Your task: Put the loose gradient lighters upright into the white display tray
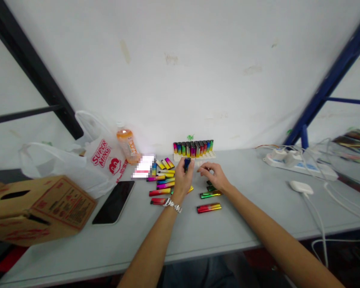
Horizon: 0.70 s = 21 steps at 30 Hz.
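Observation:
My left hand (182, 181) grips a dark lighter (187, 163) upright, a little in front of a white tray (195, 156) that holds a row of several colourful lighters (193, 148) standing against the wall. My right hand (213, 177) hovers palm down just right of it, fingers curled, above a few lighters lying flat (210, 195); I cannot see whether it holds anything. More flat rainbow-coloured lighters (163, 181) lie in a loose pile left of my left hand. A bracelet sits on my left wrist.
A black phone (114, 201) lies face up at left, beside a cardboard box (36, 208) and white plastic bags (105, 160). An orange drink bottle (128, 146) stands by the wall. A white power strip (294, 162) with cables and a white charger (300, 187) occupy the right side.

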Each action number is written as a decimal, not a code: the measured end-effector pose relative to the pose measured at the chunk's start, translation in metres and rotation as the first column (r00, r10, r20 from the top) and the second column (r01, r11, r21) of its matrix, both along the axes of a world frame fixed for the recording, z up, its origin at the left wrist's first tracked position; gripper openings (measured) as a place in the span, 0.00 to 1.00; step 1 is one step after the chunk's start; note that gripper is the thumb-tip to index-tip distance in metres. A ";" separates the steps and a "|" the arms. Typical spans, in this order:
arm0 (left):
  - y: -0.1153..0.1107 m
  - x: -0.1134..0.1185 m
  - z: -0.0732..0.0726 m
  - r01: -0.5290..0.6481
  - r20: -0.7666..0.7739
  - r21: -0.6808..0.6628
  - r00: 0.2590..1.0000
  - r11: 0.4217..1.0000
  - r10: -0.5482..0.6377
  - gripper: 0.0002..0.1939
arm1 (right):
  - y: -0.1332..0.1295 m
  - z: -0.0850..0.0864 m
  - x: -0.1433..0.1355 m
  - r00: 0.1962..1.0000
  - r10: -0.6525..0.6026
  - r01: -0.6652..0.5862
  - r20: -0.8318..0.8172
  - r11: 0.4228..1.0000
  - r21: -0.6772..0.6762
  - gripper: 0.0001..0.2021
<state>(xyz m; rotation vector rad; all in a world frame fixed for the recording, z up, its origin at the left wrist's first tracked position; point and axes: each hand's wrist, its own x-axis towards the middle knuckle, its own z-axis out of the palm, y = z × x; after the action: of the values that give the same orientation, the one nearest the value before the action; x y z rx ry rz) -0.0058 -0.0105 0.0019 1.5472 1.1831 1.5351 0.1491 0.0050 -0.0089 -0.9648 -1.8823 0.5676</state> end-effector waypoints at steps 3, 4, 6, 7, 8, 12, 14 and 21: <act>0.001 0.001 -0.003 0.009 -0.025 0.020 1.000 1.000 -0.008 0.21 | 0.001 -0.001 0.000 0.997 0.008 -0.014 -0.072 0.997 -0.079 0.20; 0.002 0.001 -0.004 -0.013 -0.040 0.005 0.999 1.000 0.014 0.23 | 0.001 -0.002 0.000 0.997 0.006 -0.013 -0.076 0.996 -0.090 0.21; 0.004 0.003 -0.006 -0.082 -0.071 -0.028 0.994 0.996 0.080 0.23 | 0.002 -0.003 -0.001 0.997 0.001 -0.008 -0.074 0.995 -0.095 0.21; 0.006 0.004 -0.007 -0.113 -0.084 -0.039 0.990 0.993 0.110 0.22 | 0.002 -0.003 -0.001 0.997 -0.003 -0.004 -0.071 0.995 -0.095 0.20; 0.007 0.004 -0.007 -0.137 -0.091 -0.048 0.987 0.989 0.133 0.21 | 0.003 -0.004 -0.002 0.998 -0.007 0.000 -0.068 0.995 -0.098 0.20; 0.008 0.004 -0.008 -0.155 -0.069 -0.065 0.986 0.986 0.151 0.19 | 0.004 -0.005 -0.001 0.998 -0.021 0.014 -0.056 0.994 -0.108 0.20; 0.008 0.005 -0.009 -0.132 -0.066 -0.070 0.990 0.989 0.127 0.21 | 0.004 -0.005 -0.001 0.998 -0.024 0.018 -0.058 0.994 -0.107 0.20; 0.009 0.008 -0.011 -0.168 -0.159 -0.119 0.976 0.979 0.148 0.18 | 0.002 -0.004 -0.004 0.998 -0.023 0.016 -0.066 0.995 -0.103 0.18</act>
<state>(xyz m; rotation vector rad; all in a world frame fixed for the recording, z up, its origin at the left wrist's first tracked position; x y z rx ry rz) 0.0022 -0.0015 -0.0087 1.5322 1.4935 1.4279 0.1455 0.0073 -0.0134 -1.0169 -1.7967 0.6828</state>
